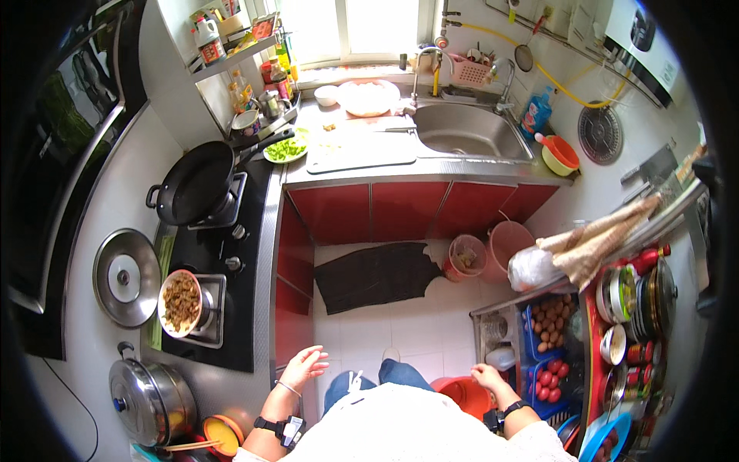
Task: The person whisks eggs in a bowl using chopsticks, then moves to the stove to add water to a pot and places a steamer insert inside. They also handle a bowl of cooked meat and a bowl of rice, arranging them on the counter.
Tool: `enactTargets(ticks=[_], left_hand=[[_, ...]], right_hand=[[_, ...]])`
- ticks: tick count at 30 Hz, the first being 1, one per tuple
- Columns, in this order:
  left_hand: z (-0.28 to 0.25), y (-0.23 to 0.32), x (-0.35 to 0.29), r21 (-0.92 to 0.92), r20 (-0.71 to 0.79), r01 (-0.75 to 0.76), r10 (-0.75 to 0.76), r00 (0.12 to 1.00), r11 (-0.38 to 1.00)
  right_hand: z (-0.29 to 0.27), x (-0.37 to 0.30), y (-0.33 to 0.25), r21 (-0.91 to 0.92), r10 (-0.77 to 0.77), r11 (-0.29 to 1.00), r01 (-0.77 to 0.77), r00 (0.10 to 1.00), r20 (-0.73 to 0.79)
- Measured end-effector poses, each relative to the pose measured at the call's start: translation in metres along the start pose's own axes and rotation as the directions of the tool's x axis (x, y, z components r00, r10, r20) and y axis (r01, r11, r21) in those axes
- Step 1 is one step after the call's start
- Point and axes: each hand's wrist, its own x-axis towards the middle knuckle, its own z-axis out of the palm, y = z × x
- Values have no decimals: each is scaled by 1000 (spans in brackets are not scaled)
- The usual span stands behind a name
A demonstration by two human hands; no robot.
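My left hand (303,367) is held out beside the counter edge, fingers loosely apart, with nothing in it. Close to the red bucket (462,391), my right hand (489,376) hangs with curled fingers and no object showing in it. On the stove (242,331) to my left, a bowl of browned chopped food (182,303) rests over the near burner. A black wok (195,183) sits on the far burner. Beyond it, a plate of chopped green vegetables (285,146) lies next to the cutting board (362,158).
A metal lid (127,277) and a steel pot (152,403) stand left of the stove. The sink (473,131) is at the far right. A dark mat (376,277) covers some floor, near a pink bin (467,256). The rack at right holds eggs (550,319) and tomatoes (548,381).
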Motion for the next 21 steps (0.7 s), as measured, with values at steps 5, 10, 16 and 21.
enactTargets(ticks=[5,10,16,21], left_hand=[[20,66,68,-42,-40,-23,21,999,999],[21,128,149,-10,-53,-10,9,999,1000],[8,211,268,1,-31,-7,7,999,1000],[3,291,356,142,23,-109,107,994,984]], right_hand=[[-62,92,-179,111,-193,973,202,977,-90],[-103,154,-348,74,-426,902,425,905,8],[-152,221,-451,77,-427,901,428,904,-31],[-183,250,-480,-129,-376,924,359,915,-148]])
